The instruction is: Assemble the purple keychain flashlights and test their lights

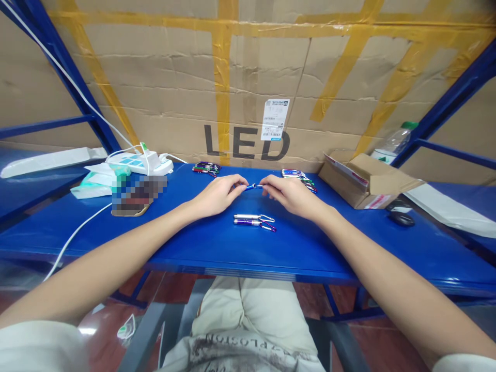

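Observation:
Over the middle of the blue table, a small blue keychain flashlight [249, 188] spans the gap between my hands. My left hand [217, 196] pinches its blue body at the left end. The fingers of my right hand [291, 196] are closed on its right end, where the clip seems to be; they partly hide it. Just below lie a silver keychain flashlight [247, 217] and a purple keychain flashlight [247, 222], side by side, their carabiner clips pointing right. Behind my left hand sits a pile of keychain flashlights [206, 168]. Another group of keychain flashlights [296, 174] lies behind my right hand.
An opened cardboard box [358, 181] stands at the right, near a black mouse [401, 219] and a plastic bottle [397, 140]. Left are a power strip [149, 164], a white cable, a plastic packet [96, 181] and a blurred-out object [135, 196]. A large cardboard panel [166, 103] closes off the back.

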`<state>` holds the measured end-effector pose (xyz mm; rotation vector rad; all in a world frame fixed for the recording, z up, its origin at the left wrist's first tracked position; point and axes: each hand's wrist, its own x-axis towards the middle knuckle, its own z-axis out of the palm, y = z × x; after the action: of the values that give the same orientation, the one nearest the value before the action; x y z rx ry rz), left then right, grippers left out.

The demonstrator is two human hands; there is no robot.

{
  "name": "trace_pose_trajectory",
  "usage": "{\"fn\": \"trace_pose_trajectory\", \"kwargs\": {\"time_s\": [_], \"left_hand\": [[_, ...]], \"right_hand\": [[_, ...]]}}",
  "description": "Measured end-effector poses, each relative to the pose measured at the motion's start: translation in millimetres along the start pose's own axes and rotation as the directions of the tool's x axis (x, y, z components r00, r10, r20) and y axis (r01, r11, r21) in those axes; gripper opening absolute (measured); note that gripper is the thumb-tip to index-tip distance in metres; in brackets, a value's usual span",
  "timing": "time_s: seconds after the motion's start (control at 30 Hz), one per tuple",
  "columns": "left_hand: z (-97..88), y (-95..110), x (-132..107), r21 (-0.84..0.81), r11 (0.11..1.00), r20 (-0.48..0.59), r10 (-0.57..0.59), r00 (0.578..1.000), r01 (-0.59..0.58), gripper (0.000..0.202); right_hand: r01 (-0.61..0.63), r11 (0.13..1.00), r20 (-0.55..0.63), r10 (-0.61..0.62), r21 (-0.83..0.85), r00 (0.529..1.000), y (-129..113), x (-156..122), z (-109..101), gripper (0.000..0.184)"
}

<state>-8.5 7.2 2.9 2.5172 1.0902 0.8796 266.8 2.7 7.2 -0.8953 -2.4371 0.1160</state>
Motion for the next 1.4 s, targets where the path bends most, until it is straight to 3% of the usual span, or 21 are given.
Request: {"fn": "trace_pose_trajectory", "kwargs": {"time_s": [0.37, 0.77, 1.0, 1.17, 1.4], "left_hand": [[-2.2, 3.5, -2.5, -0.018, 0.984, 0.039, 0.179, 0.983, -0.179, 0.037], [-0.4, 1.0, -2.2, -0.008, 0.987, 0.084, 0.161, 0.983, -0.161, 0.042], [-1.1, 1.8, -1.3, -0.036, 0.985, 0.058, 0.172, 0.983, -0.17, 0.041], [-1.6, 1.2, -1.3, 0.004, 0.982, 0.019, 0.19, 0.982, -0.19, 0.038], [-2.7, -4.1, -1.3, 0.165, 0.974, 0.078, 0.144, 0.987, -0.155, 0.036]], "right_hand": [[-0.013, 1.0, -0.051, 0.013, -0.016, 0.999, -1.6, 1.3, -1.1, 0.017], [-0.065, 0.995, -0.124, 0.073, 0.072, 0.99, -10.8, 1.4, -3.0, 0.01], [-0.048, 0.995, -0.148, 0.062, 0.092, 0.987, -8.1, 1.3, -3.4, 0.019], [-0.025, 0.997, -0.17, 0.038, 0.077, 0.985, -8.8, 1.6, -6.5, 0.016], [-0.053, 0.987, -0.044, 0.06, 0.149, 0.997, -4.9, 2.3, -5.0, 0.01]]}}
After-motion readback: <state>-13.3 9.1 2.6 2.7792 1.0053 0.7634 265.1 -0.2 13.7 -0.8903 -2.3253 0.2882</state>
